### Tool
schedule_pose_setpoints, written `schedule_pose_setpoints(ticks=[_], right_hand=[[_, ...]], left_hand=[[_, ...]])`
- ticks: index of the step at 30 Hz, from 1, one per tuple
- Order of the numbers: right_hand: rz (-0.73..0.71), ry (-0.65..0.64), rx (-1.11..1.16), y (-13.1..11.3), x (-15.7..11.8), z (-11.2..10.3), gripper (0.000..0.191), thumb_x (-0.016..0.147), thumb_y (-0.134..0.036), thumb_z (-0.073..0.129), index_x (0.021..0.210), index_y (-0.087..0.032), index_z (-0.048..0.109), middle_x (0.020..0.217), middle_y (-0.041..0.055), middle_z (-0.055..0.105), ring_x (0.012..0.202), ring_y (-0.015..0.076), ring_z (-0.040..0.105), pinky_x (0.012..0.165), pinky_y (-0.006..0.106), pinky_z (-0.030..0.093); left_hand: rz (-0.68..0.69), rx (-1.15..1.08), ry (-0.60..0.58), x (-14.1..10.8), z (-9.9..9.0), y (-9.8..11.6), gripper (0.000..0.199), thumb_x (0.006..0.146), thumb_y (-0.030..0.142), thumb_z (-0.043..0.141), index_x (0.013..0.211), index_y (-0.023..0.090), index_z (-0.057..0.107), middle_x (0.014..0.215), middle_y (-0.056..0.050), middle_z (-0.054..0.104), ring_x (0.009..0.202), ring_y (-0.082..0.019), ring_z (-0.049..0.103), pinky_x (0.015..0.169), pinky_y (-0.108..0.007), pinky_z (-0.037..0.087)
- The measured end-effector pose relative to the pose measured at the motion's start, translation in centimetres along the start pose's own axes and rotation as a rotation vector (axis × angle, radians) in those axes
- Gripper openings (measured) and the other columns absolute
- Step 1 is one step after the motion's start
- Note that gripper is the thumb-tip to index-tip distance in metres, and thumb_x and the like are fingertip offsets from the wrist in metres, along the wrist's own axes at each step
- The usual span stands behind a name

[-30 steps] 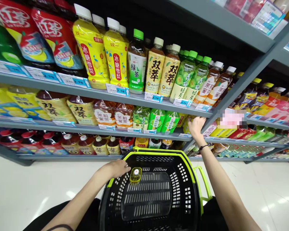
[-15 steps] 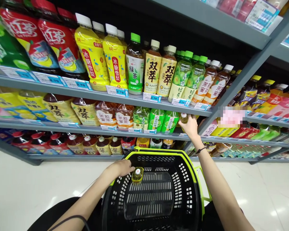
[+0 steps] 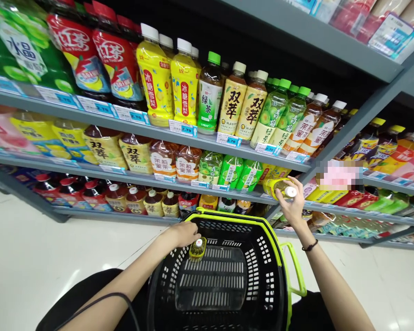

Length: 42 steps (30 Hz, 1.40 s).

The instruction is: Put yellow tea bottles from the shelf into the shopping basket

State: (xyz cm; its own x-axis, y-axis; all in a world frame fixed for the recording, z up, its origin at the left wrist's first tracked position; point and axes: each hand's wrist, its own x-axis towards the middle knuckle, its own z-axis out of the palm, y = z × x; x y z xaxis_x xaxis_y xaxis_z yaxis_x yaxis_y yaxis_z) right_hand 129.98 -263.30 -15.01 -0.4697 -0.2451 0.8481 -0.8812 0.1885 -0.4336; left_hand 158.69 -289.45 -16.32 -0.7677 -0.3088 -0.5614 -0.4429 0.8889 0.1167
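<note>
My right hand (image 3: 291, 202) is wrapped round a yellow-labelled bottle (image 3: 273, 187) with a white cap, held tilted just in front of the middle shelf, right of the green-labelled bottles. Below sits a black shopping basket (image 3: 265, 287) with a lime-green rim. My left hand (image 3: 186, 233) is closed at the basket's upper left rim; its fingertips curl over the edge, and the rim there is hidden under it. Inside the basket, close to my left fingers, one yellow-green bottle (image 3: 198, 249) with a white cap stands upright.
Grey shelves (image 3: 207, 184) full of drink bottles run across the view, with price tags along their edges. A slanting grey post (image 3: 357, 117) divides them at the right. The basket's green handle (image 3: 298, 271) hangs out at its right side.
My right hand has drawn the yellow-labelled bottle out from the middle shelf, towards me and to the right. My left hand stays at the basket rim. The view has shifted slightly left.
</note>
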Motion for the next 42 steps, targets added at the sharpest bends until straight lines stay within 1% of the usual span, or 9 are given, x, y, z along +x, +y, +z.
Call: schedule_pose_setpoints(ticks=[6,9,11,17,24,27,33,38,42], right_hand=[[-0.020,0.075,0.190,-6.6,1.3,-4.6,0.030,0.093,-0.034,0.070,0.120,-0.023,0.066,0.128,0.0138,0.068,0.124,0.0336,0.064,0.112,0.059,0.047],[0.231,0.050,0.377,-9.8,-0.6,-5.3,0.028,0.093,-0.039,0.071,0.116,-0.022,0.069,0.126,0.0130,0.070,0.118,0.0331,0.066,0.108,0.055,0.049],[0.477,-0.053,0.525,-11.5,-2.2,-4.6,0.028,0.095,-0.044,0.069,0.113,-0.021,0.070,0.121,0.0129,0.072,0.110,0.0315,0.068,0.100,0.050,0.053],[0.819,-0.200,0.917,-12.5,-5.7,-1.5,0.071,0.090,-0.049,0.079,0.151,-0.026,0.050,0.140,0.0123,0.066,0.127,0.0305,0.062,0.112,0.048,0.047],[1.251,-0.649,1.539,-10.9,-12.1,-0.2,0.082,0.086,-0.078,0.069,0.148,-0.028,0.055,0.143,0.0145,0.065,0.137,0.0367,0.055,0.106,0.057,0.050],[1.398,-0.758,1.768,-12.6,-14.4,0.4,0.084,0.085,-0.082,0.066,0.146,-0.025,0.059,0.143,0.0173,0.064,0.130,0.0406,0.060,0.093,0.058,0.057],[1.483,-0.723,1.677,-12.5,-16.8,1.6,0.067,0.088,-0.063,0.079,0.138,-0.021,0.064,0.129,0.0175,0.071,0.106,0.0325,0.072,0.064,0.031,0.060],[1.450,-0.681,1.517,-11.4,-17.8,1.7,0.066,0.082,-0.045,0.091,0.136,-0.024,0.061,0.127,0.0138,0.069,0.109,0.0338,0.068,0.070,0.041,0.063],[1.474,-0.683,1.388,-12.6,-18.2,1.0,0.084,0.071,-0.039,0.098,0.142,-0.029,0.054,0.123,0.0100,0.069,0.108,0.0351,0.068,0.074,0.049,0.065]], left_hand=[[0.217,-0.105,0.433,-1.0,0.8,4.3,0.060,0.102,0.029,0.044,0.159,0.011,0.041,0.164,-0.022,0.040,0.155,-0.035,0.036,0.127,-0.053,0.032],[0.425,-0.341,0.654,-1.4,1.9,8.2,0.107,0.090,0.055,0.068,0.168,0.012,0.007,0.174,-0.023,0.013,0.163,-0.036,0.015,0.132,-0.055,0.025],[0.456,-0.478,0.692,-1.5,2.6,10.4,0.128,0.073,0.063,0.082,0.166,0.012,0.010,0.169,-0.026,0.024,0.159,-0.039,0.026,0.130,-0.055,0.031],[0.355,-0.663,0.599,-1.6,3.5,11.6,0.076,0.072,0.047,0.082,0.135,0.018,0.052,0.121,-0.014,0.071,0.110,-0.035,0.071,0.099,-0.049,0.056],[0.631,-1.439,0.288,-2.1,3.7,10.4,0.092,0.073,0.048,0.088,0.144,0.017,0.040,0.137,-0.018,0.064,0.115,-0.028,0.069,0.097,-0.040,0.058],[0.510,-1.664,0.136,-1.6,3.9,10.2,0.095,0.067,0.052,0.093,0.141,0.018,0.044,0.126,-0.016,0.069,0.105,-0.027,0.073,0.089,-0.038,0.060],[0.470,-1.705,0.236,-0.1,2.8,9.4,0.091,0.068,0.066,0.088,0.134,0.012,0.058,0.128,-0.019,0.069,0.104,-0.028,0.073,0.078,-0.028,0.058],[0.578,-1.712,0.405,0.3,1.6,8.5,0.106,0.066,0.051,0.095,0.153,0.019,0.043,0.141,-0.016,0.064,0.124,-0.028,0.065,0.106,-0.036,0.053],[0.613,-1.660,0.301,-0.5,1.6,8.1,0.102,0.068,0.044,0.095,0.152,0.018,0.042,0.139,-0.017,0.063,0.126,-0.030,0.064,0.110,-0.041,0.050]])
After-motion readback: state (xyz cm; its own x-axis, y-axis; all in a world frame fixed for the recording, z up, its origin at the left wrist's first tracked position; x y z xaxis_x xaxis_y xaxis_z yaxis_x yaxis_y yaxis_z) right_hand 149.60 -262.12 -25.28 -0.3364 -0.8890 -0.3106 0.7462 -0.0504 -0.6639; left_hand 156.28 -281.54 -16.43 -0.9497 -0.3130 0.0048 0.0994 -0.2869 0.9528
